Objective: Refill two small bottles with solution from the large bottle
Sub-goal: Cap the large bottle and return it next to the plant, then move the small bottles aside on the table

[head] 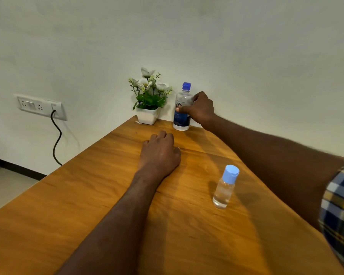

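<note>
The large clear bottle [182, 108], with a blue cap and a blue-and-white label, stands upright at the far corner of the wooden table [87, 195]. My right hand [202, 110] grips its middle, thumb across the label and fingers round the back. One small clear bottle [224, 187] with a light blue flip cap stands upright on the table to the right, under my right forearm's line. My left hand [160, 152] rests knuckles up on the table, short of the large bottle, its fingers loosely curled with nothing seen in them. No second small bottle is in view.
A white pot of artificial flowers [148, 102] stands just left of the large bottle against the wall. A wall socket plate [41, 107] with a black cable hangs at the left. The table's left edge runs diagonally, with floor beyond it.
</note>
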`<state>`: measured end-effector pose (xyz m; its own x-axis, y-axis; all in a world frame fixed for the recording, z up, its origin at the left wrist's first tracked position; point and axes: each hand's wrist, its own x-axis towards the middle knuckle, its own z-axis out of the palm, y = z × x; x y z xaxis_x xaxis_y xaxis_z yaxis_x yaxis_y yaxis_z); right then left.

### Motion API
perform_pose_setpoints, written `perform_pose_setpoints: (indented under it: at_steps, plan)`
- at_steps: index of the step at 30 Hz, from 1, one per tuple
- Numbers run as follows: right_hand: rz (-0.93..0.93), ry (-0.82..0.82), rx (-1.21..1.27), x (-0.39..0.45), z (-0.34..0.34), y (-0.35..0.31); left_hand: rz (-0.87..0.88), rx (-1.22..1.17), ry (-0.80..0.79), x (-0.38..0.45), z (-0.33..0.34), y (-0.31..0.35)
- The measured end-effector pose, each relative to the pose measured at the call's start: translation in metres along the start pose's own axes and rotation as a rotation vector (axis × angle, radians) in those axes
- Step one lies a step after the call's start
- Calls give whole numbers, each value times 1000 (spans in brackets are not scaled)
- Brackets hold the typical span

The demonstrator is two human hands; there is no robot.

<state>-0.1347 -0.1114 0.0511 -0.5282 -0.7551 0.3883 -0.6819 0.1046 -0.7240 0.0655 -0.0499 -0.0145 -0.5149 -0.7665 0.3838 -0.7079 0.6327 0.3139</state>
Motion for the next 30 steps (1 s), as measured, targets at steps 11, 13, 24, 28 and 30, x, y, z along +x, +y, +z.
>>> perform_pose_setpoints:
  at_steps: [11, 13, 24, 28, 30]
  plan:
    - [20, 19, -105, -1, 0, 7, 13, 10, 11, 2, 4, -2]
    - [15, 50, -107, -6, -3, 7, 10, 1, 11, 1, 2, -1]
    - [327, 267, 827, -133, -111, -53, -56, -349, 39, -16, -23, 16]
    - [263, 327, 826, -217, -138, -61, -16, -369, -3, -34, -27, 33]
    - [157, 434, 755, -255, -150, -58, -3, -363, -22, -41, -25, 35]
